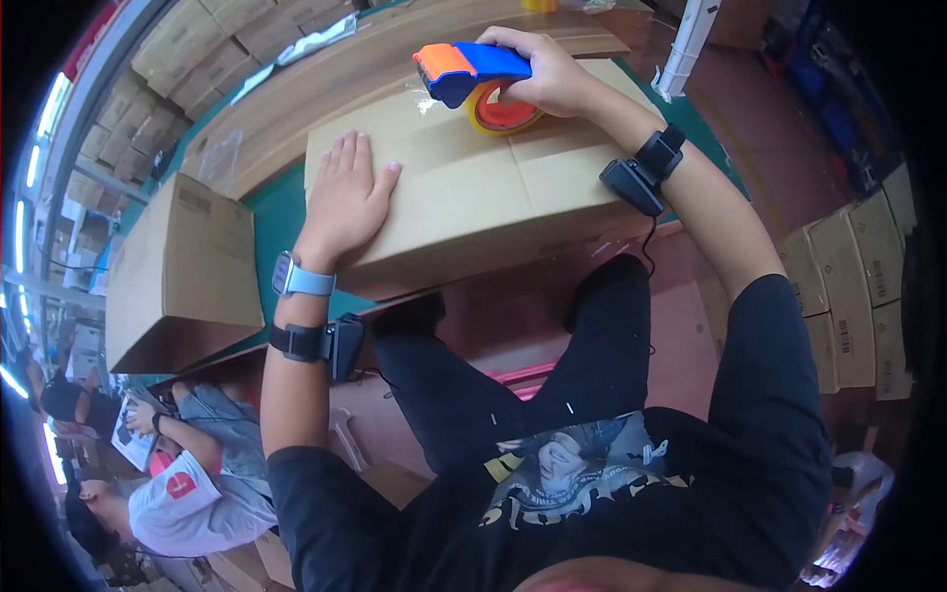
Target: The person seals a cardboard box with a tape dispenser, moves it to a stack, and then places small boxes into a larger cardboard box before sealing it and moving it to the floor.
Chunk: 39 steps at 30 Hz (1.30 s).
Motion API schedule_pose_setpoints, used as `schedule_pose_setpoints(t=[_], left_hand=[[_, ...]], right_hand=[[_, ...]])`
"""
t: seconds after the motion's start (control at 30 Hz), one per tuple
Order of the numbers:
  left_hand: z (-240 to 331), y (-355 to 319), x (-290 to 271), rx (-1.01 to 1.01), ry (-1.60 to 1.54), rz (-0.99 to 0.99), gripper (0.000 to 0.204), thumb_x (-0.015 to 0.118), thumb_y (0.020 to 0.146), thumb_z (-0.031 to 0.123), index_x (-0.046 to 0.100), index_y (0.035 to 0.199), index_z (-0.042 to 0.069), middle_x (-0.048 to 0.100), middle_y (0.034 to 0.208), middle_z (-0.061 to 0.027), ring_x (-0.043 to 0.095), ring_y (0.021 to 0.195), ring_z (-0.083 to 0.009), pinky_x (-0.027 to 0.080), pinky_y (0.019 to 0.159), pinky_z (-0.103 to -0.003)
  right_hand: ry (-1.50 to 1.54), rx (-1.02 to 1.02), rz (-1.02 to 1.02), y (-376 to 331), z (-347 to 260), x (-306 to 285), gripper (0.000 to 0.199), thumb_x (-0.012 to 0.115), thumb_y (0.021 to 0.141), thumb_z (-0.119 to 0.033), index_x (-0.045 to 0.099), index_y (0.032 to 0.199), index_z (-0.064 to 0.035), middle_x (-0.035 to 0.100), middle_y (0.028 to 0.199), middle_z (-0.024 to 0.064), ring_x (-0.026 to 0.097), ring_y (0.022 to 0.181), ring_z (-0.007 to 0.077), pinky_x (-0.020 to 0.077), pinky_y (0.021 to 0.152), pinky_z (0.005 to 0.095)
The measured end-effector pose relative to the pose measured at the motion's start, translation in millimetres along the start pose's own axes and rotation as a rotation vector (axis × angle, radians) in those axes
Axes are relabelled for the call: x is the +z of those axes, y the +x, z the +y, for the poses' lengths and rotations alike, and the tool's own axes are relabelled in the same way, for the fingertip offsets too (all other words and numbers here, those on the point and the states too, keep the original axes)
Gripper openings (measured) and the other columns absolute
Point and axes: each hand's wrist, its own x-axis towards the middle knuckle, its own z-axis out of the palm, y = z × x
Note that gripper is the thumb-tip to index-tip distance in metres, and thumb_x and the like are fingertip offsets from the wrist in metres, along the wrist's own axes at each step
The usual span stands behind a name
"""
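Observation:
In front of me a closed cardboard box (444,183) lies on a green-topped table. My left hand (345,197) rests flat on the left part of its top, fingers stretched out and holding nothing. My right hand (552,74) is wrapped round a blue and orange tape dispenser (473,67) over the far side of the box. A roll of yellowish tape with a red core (503,111) sits in the dispenser, close above the cardboard. Whether the tape touches the box I cannot tell. A bit of clear tape shows beside the dispenser's orange end.
A second cardboard box (187,266) stands at the left, its opening facing me. A white post (688,49) rises at the far right. Stacked cartons (843,286) stand on the right floor. At the lower left another person (192,503) in a light shirt sits nearby.

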Motion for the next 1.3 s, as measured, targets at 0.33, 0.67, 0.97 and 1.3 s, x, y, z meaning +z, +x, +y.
schedule_pose_setpoints(t=[0.33, 0.67, 0.97, 1.3], left_hand=[[31, 43, -23, -0.239, -0.936, -0.025, 0.071, 0.041, 0.101, 0.057, 0.058, 0.127, -0.008, 0.065, 0.120, -0.0230, 0.061, 0.111, -0.0322, 0.043, 0.102, -0.040], [81, 71, -32, -0.414, -1.667, -0.059, 0.052, 0.045, 0.104, 0.050, 0.056, 0.072, 0.011, 0.055, 0.071, -0.0012, 0.047, 0.064, -0.0104, 0.040, 0.062, -0.026], [18, 42, -60, -0.341, -1.269, 0.110, 0.043, 0.052, 0.104, 0.034, 0.052, 0.067, 0.012, 0.045, 0.063, 0.0045, 0.039, 0.058, -0.0077, 0.032, 0.056, -0.025], [-85, -50, 74, -0.518, -1.292, 0.251, 0.036, 0.053, 0.100, 0.027, 0.071, 0.083, 0.002, 0.068, 0.081, -0.0012, 0.058, 0.071, -0.0110, 0.047, 0.064, -0.026]], right_hand=[[0.011, 0.027, -0.076, -1, -1, -1, 0.050, 0.070, 0.067, -0.005, 0.056, 0.115, -0.0069, 0.065, 0.096, 0.0114, 0.062, 0.093, 0.0246, 0.0481, 0.087, 0.0350], [-0.005, 0.062, -0.089, 3, -6, 1, 0.052, 0.071, 0.068, -0.009, 0.055, 0.117, -0.0073, 0.066, 0.101, 0.0121, 0.063, 0.096, 0.0260, 0.0483, 0.088, 0.0360], [0.155, -0.091, -0.113, -3, -4, -16, 0.060, 0.078, 0.065, -0.016, 0.058, 0.122, -0.0062, 0.066, 0.107, 0.0125, 0.064, 0.101, 0.0244, 0.0492, 0.092, 0.0366], [-0.291, 0.056, -0.276, 20, -25, 7, 0.063, 0.073, 0.064, -0.017, 0.058, 0.125, -0.0043, 0.067, 0.103, 0.0154, 0.065, 0.098, 0.0293, 0.0507, 0.091, 0.0371]])
